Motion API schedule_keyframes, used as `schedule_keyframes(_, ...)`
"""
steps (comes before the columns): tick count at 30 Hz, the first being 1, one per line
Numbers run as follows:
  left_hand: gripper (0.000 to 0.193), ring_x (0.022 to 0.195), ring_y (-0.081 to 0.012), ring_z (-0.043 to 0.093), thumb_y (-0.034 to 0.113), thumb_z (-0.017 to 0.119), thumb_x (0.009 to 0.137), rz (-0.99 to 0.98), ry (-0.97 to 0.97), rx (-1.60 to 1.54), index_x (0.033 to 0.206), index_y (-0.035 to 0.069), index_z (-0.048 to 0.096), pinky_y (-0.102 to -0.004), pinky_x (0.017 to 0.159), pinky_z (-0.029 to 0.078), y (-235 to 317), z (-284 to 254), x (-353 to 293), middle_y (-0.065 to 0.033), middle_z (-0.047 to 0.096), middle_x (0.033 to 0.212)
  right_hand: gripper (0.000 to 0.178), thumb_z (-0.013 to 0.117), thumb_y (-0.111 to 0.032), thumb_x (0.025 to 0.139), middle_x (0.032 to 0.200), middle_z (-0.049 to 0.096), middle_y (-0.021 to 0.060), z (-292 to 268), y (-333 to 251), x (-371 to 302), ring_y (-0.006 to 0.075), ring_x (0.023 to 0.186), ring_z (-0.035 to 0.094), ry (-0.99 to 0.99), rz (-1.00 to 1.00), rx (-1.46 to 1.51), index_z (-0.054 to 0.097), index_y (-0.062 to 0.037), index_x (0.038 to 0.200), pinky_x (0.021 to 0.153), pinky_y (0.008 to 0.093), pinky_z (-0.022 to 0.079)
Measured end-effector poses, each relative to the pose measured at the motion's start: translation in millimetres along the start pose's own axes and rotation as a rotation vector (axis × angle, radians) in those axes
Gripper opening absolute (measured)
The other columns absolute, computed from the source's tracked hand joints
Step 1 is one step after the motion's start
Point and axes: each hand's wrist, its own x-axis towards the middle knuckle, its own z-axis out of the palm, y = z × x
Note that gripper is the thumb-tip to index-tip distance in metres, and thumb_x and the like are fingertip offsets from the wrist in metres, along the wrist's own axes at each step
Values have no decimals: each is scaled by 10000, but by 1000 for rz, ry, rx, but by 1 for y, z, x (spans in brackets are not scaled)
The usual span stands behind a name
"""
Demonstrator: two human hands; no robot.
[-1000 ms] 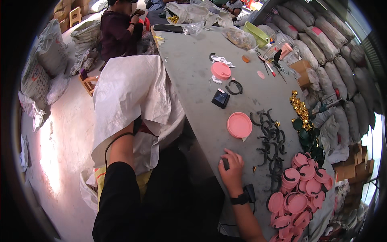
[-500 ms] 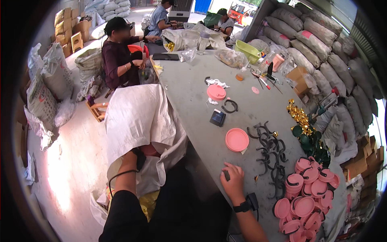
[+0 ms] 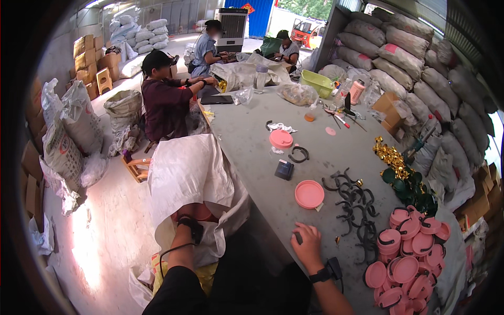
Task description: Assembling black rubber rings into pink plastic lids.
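Note:
My left hand [image 3: 186,211] reaches into the mouth of a white woven sack [image 3: 184,165], beside reddish-pink round pieces [image 3: 202,211]. The sack hides its fingers. My right hand [image 3: 307,243] rests at the near edge of the grey table [image 3: 252,134], curled round a small dark piece [image 3: 298,237] at the thumb. Beyond it lies a round pink lid [image 3: 309,194]. To its right are a heap of curved black handles [image 3: 353,202] and a pile of pink lids with black handles [image 3: 407,262].
Gold pieces [image 3: 388,155] and dark green discs [image 3: 407,184] lie along the table's right side. A small black box [image 3: 284,169] and another pink lid [image 3: 281,138] sit farther up. A co-worker [image 3: 165,100] sits at far left. Stacked sacks [image 3: 399,58] line the right wall.
My view has tilted up, so the scene sits lower. My left hand is deeper in the sack. My right hand stays at the table edge. The co-worker's arms have reached forward.

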Motion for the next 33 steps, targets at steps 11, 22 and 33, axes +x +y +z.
schedule_keyframes(11,442,1119,-377,549,318,614,830,-285,129,-126,1140,4,601,-404,972,414,8,-26,-11,-213,606,1174,135,635,-123,747,1102,635,43,1,1,-6,276,1038,529,8,-2,-11,610,-92,876,909,428,382)
schedule_keyframes(22,474,1021,-255,592,158,717,795,-246,462,-793,1205,12,528,-351,889,459,39,-73,-67,-140,623,1115,138,607,-122,788,1150,609,59,-1,7,2,300,1092,501,-76,-4,-28,595,-81,919,954,450,361)
schedule_keyframes(33,249,939,-203,624,54,663,779,-90,-101,-1166,1023,23,626,-325,831,481,139,-146,-147,-96,656,1012,233,628,-195,825,1163,610,66,-4,7,-3,272,1132,498,-78,-16,79,605,-72,1021,975,410,360)
